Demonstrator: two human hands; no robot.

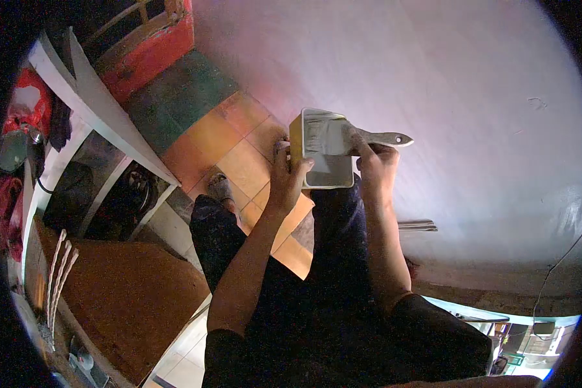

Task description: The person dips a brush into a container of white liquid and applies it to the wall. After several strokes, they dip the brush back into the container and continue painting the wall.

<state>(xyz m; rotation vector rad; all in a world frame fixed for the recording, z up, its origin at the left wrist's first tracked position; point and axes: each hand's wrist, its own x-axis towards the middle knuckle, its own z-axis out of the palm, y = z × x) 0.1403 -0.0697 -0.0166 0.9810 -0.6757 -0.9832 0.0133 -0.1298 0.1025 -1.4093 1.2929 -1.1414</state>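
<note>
My left hand (pixel 289 171) grips a small rectangular tub (pixel 322 178) by its left side, thumb over the near rim. The tub has a pale inside and a yellowish outer wall, and is tipped so its inside faces me. In my right hand (pixel 376 160) is a wide paintbrush (pixel 391 138), fingers closed round the base of its handle. Its bristles lie over the tub's opening, toward the upper part. The handle points right and has a hole at its end.
A pale wall (pixel 459 84) rises close on the right. Orange and green floor tiles (pixel 236 145) lie below, with my foot (pixel 220 187) on them. At left stand white shelves (pixel 113 152) with bags and cloths, beside a brown board (pixel 119 297). A cable (pixel 546 278) hangs at right.
</note>
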